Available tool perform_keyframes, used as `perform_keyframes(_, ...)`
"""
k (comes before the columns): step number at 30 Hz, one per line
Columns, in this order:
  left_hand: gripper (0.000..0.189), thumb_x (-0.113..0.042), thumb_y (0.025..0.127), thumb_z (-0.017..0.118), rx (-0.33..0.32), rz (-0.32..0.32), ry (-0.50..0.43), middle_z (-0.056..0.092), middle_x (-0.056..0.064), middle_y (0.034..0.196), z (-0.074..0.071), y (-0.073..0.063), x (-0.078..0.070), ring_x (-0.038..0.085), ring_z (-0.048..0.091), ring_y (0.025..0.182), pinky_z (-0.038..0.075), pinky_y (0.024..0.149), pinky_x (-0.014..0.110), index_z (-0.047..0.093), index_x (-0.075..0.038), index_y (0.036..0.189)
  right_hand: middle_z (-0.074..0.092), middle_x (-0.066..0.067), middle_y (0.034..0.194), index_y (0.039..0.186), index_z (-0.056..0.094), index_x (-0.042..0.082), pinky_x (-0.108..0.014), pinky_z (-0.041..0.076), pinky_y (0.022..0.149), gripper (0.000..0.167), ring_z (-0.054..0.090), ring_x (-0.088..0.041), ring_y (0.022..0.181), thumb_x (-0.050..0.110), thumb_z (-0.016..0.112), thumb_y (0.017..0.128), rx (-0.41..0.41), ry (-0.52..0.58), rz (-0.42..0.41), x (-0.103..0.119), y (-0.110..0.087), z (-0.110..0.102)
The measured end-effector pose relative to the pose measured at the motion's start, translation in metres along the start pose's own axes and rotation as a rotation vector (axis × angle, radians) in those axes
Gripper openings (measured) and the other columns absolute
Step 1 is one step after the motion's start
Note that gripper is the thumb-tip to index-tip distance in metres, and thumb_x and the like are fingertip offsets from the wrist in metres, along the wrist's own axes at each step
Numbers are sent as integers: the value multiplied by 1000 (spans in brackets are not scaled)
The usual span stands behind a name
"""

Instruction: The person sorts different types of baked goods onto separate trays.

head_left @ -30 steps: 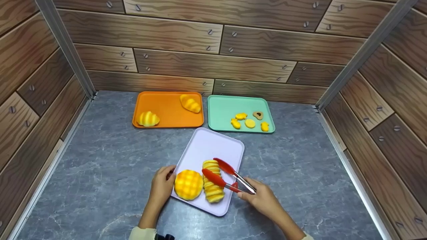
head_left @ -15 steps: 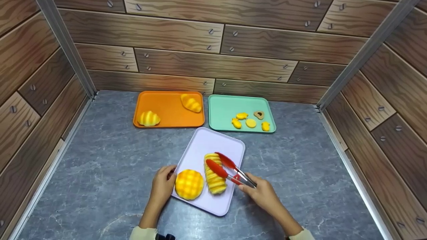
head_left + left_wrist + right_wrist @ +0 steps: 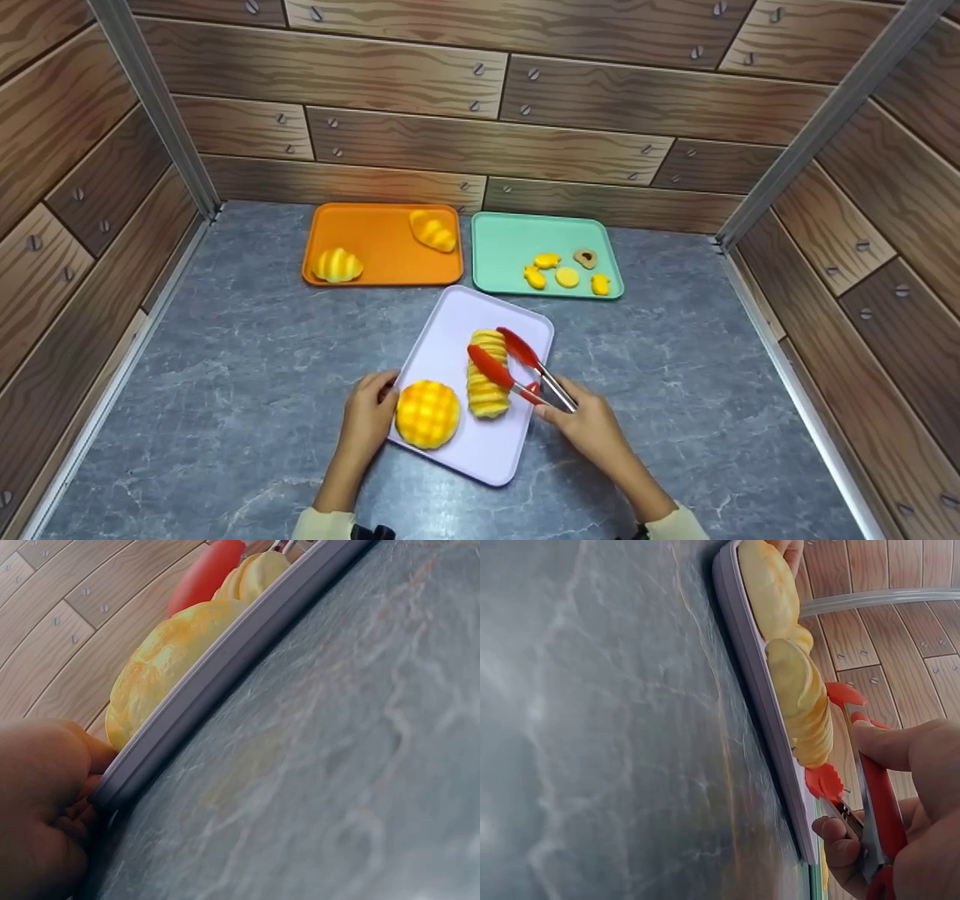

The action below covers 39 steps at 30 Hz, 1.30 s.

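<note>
A pale lavender tray (image 3: 442, 319) lies slanted on the tabletop, bearing a round yellow toy bread bun (image 3: 427, 414) and a long ridged toy bread roll (image 3: 487, 405). My left hand (image 3: 367, 416) grips the tray's left edge beside the bun, thumb at the rim and fingers curled against its side. In my right hand (image 3: 592, 427) I hold red-tipped metal tongs (image 3: 491, 366), whose two tips straddle the roll's upper half. Seen from the right wrist view, the roll (image 3: 802, 705) sits between the red tips; whether its underside touches the tray is hard to tell.
Behind stands an orange tray (image 3: 375, 247) with two croissant-shaped toy breads. To its right a mint-green tray (image 3: 517, 236) carries several small yellow pieces and a brown ring-like piece (image 3: 585, 259). Wood-patterned walls (image 3: 420, 135) enclose the grey marbled tabletop (image 3: 247, 360).
The tongs and my right hand have moved forward up the tray, and the ridged roll has shifted away from the tray's near edge with them. My left hand and the bun stay in place.
</note>
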<state>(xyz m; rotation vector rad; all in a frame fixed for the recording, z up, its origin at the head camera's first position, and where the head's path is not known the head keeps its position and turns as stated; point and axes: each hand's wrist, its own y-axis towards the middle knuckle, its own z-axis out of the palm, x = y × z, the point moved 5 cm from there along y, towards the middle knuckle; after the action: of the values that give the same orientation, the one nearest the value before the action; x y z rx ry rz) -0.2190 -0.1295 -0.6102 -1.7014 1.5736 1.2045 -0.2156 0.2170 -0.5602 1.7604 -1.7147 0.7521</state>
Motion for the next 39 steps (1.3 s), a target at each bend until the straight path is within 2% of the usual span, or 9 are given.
perform_keyframes(5, 28, -2, 93, 63, -11, 11, -1, 70, 9, 106, -1, 0, 0, 21, 59, 96, 49, 86, 40, 73, -2, 119, 70, -10, 114, 136, 64, 10, -40, 50, 82, 67, 60, -23, 91, 35, 86, 78, 10, -26, 11, 3, -8, 0)
perform_keyframes(12, 27, -3, 92, 64, -6, 12, -3, 70, 9, 106, 0, 0, 0, 21, 59, 95, 49, 85, 39, 73, -1, 118, 68, -16, 124, 139, 59, 1, -47, 50, 88, 74, 61, -26, 100, 36, 85, 79, 3, -81, -6, 4, -15, 4)
perform_keyframes(19, 27, -2, 92, 64, -10, 12, -6, 69, 9, 105, 0, 0, -1, 21, 59, 94, 50, 85, 39, 73, -1, 117, 72, -13, 108, 131, 66, 3, -41, 50, 79, 60, 62, -24, 88, 29, 85, 80, -56, -65, -109, 6, -17, 5)
perform_keyframes(22, 26, -1, 91, 64, -12, 18, -3, 69, 9, 103, 0, -1, -1, 20, 59, 93, 49, 84, 38, 73, -1, 116, 72, -13, 109, 131, 66, 0, -39, 50, 78, 60, 63, -24, 88, 27, 85, 81, -76, -53, -134, 7, -17, 5)
perform_keyframes(26, 27, -1, 91, 64, -7, 11, -1, 69, 9, 102, 1, -1, -2, 20, 58, 91, 49, 83, 37, 73, -1, 116, 73, -15, 110, 130, 65, -2, -38, 51, 78, 59, 64, -25, 88, 25, 84, 82, -86, -30, -146, 9, -15, 5)
perform_keyframes(34, 28, -3, 94, 63, 10, 1, -5, 69, 9, 105, 1, 0, -1, 21, 58, 95, 49, 85, 40, 72, -1, 120, 73, -12, 104, 129, 68, 5, -29, 50, 70, 50, 59, -16, 78, 25, 81, 85, -70, 35, -149, 10, -6, 8)
perform_keyframes(39, 27, -2, 93, 64, 1, 14, -8, 69, 10, 106, 0, 0, -1, 21, 59, 96, 50, 86, 40, 72, -1, 119, 73, -12, 108, 129, 68, 4, -33, 51, 73, 52, 61, -19, 82, 26, 82, 84, -61, 0, -135, 12, -4, 10)
